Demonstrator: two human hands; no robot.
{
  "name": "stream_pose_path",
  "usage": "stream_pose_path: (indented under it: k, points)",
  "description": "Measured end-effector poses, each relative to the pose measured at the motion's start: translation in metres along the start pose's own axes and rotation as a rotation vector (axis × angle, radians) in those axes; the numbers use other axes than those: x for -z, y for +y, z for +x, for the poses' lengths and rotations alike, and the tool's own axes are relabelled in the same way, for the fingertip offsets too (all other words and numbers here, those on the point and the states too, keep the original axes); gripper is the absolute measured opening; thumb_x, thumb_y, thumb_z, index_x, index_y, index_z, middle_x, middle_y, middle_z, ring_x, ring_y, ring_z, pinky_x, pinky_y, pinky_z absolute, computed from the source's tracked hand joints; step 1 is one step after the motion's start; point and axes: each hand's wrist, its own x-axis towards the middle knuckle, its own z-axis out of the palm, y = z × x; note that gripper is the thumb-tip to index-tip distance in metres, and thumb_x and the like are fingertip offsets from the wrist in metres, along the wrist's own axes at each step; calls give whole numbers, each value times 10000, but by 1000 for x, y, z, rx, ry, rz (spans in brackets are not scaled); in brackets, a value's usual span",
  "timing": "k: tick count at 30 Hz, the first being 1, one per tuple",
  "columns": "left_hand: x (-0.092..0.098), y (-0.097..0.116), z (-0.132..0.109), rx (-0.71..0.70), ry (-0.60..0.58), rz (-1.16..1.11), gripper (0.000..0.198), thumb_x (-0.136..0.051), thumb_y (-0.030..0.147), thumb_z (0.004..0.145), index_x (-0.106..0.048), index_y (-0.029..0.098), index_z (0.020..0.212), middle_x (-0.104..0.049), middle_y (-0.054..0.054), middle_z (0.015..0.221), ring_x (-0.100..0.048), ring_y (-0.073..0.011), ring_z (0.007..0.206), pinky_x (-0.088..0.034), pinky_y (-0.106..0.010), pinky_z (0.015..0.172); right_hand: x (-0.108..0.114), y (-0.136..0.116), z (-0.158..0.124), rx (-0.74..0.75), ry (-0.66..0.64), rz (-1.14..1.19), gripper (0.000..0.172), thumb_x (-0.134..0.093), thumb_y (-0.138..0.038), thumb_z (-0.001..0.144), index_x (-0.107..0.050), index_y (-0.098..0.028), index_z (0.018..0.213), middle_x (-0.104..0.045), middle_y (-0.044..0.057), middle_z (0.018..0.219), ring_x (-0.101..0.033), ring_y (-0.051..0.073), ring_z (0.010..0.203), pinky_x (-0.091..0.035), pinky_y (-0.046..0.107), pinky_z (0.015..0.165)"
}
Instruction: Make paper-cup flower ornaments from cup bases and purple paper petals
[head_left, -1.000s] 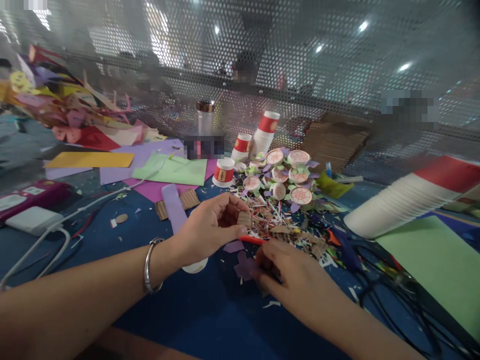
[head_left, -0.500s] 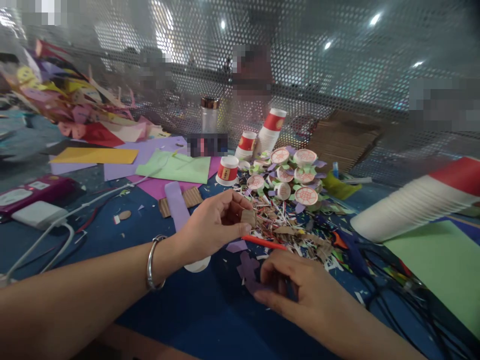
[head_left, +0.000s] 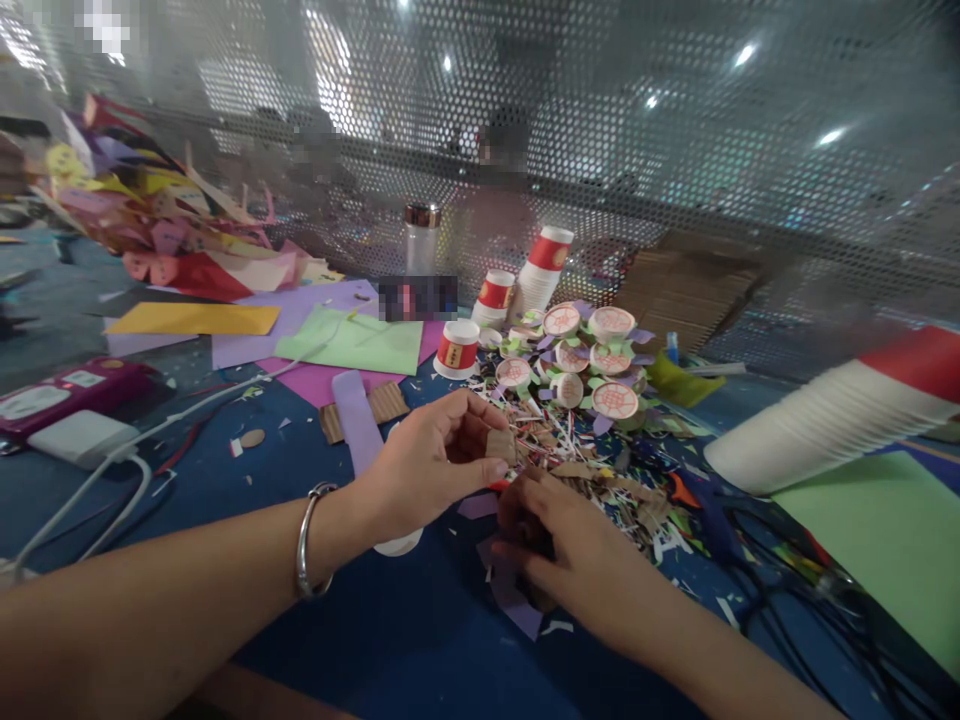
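Observation:
My left hand (head_left: 442, 450), with a silver bangle on its wrist, pinches a small piece of corrugated cardboard (head_left: 501, 445) between fingertips and thumb. Close by on its right, my right hand (head_left: 559, 535) has its fingers curled in, their tips near the left thumb. A bit of something red (head_left: 499, 485) shows between the two hands; the rest is covered by the right fingers, so what they grip is hidden. Purple paper pieces (head_left: 517, 605) lie under the right thumb. A purple paper strip (head_left: 356, 425) and a white disc (head_left: 400, 542) lie by the left hand.
Paper discs with red web-like drawings (head_left: 615, 398) are heaped behind a pile of scraps (head_left: 600, 480). Red-and-white paper cups (head_left: 457, 350) stand behind; a long cup stack (head_left: 817, 410) leans at right. Black cables (head_left: 787, 570), coloured paper (head_left: 352, 335) and a purple power strip (head_left: 75, 395) lie about.
My right hand has moved left and slightly up, towards the left fingertips. The red stick, long in view before, is now mostly covered. My left hand keeps its pinch on the cardboard.

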Motion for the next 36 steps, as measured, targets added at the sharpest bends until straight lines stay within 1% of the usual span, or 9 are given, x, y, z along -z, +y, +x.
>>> stream_pose_path:
  k: [3,5,6,9,12,16,19,27,36]
  points:
    - [-1,-1,-1,-2,1,0,330,-758,197,731,-570,171,1001,-625,2,840,-615,-137,768,-509,-311,729,6,1,-2,-54,4,200,141,-582,-56,822,-571,-196,809,-598,-8,785,-562,157,733,-418,282,660]
    - [-2,-2,-2,-15,-1,17,320,-750,196,741,-574,173,1007,-629,-1,847,-615,-137,766,-510,-308,720,11,4,-5,-88,27,381,108,-614,-120,849,-566,-204,801,-573,-28,742,-552,137,688,-417,264,630]
    - [-3,-3,-2,-27,-1,29,315,-744,193,747,-577,175,1013,-634,-4,851,-615,-137,765,-512,-308,718,13,6,-6,-104,54,478,100,-646,-180,864,-567,-208,808,-564,-33,739,-551,130,678,-422,258,622]
    - [-4,-4,-4,-70,-2,73,299,-731,176,759,-585,180,1020,-642,-8,864,-614,-137,763,-517,-308,714,17,10,-10,-136,191,763,186,-720,-337,873,-571,-225,861,-569,-44,768,-567,113,680,-453,241,633]
    - [-6,-3,-7,-98,-15,105,284,-719,166,774,-588,182,1025,-643,-3,855,-606,-127,743,-518,-295,694,17,11,-12,-142,309,911,221,-767,-375,849,-608,-240,919,-599,-43,803,-581,104,718,-463,224,654]
    - [-10,2,-10,-115,-36,106,238,-702,153,788,-593,168,1000,-638,2,829,-585,-108,711,-508,-269,669,13,9,-10,-179,349,950,252,-794,-404,823,-659,-232,948,-641,-23,862,-598,118,771,-464,240,687]
    - [-14,6,-12,-133,-47,76,211,-692,122,780,-593,160,963,-614,13,799,-566,-98,697,-499,-251,662,9,9,-8,-209,362,963,269,-801,-423,810,-657,-225,918,-647,-24,819,-590,124,762,-454,248,691]
    - [-17,4,-16,-127,-50,88,207,-706,163,791,-596,167,966,-621,2,816,-578,-113,704,-511,-264,664,6,8,-5,-173,377,985,238,-793,-406,822,-648,-219,849,-623,-41,780,-567,103,726,-445,226,664]
    - [-18,3,-16,-105,-34,132,180,-708,215,819,-622,173,971,-633,1,809,-577,-112,715,-489,-249,657,4,8,-7,-173,376,965,237,-783,-409,837,-639,-223,867,-599,-50,778,-538,86,706,-443,210,660]
